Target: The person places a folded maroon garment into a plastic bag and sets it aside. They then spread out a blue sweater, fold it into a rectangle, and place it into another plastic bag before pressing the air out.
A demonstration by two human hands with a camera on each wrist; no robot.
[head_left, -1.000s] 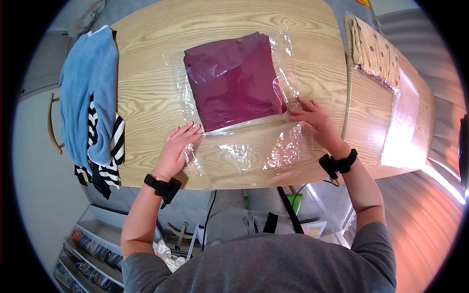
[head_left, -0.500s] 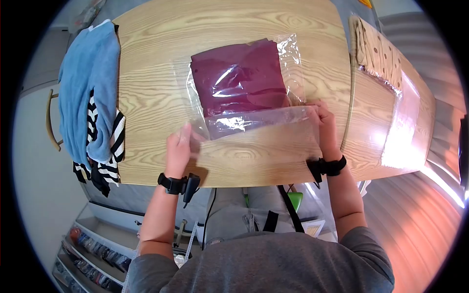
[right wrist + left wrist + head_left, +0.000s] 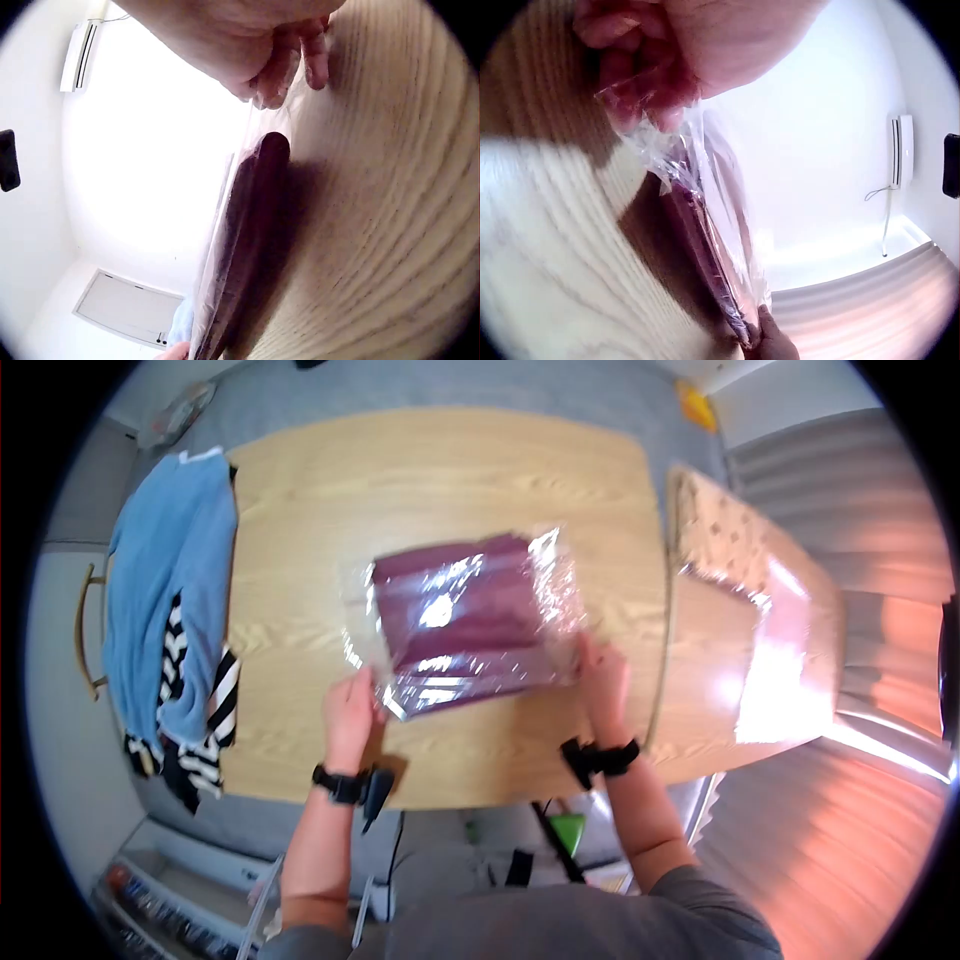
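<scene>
While the wood-grain table [image 3: 480, 475] spreads across the view, one clear plastic bag [image 3: 560, 595] lies near its middle with one folded maroon garment [image 3: 502, 598] already inside; one beige spotted garment [image 3: 722, 530] lies off right. The bag's near end looks turned up, its closing seemingly unfinished, and two hands, left hand [image 3: 350, 707] and right hand [image 3: 606, 680], each pinch one near corner.

Wood-grain table [image 3: 450, 470], grey floor [image 3: 450, 385], white wall [image 3: 142, 180], grey door [image 3: 131, 309], pinkish-lit pleated folds [image 3: 870, 850] — perhaps a curtain
</scene>
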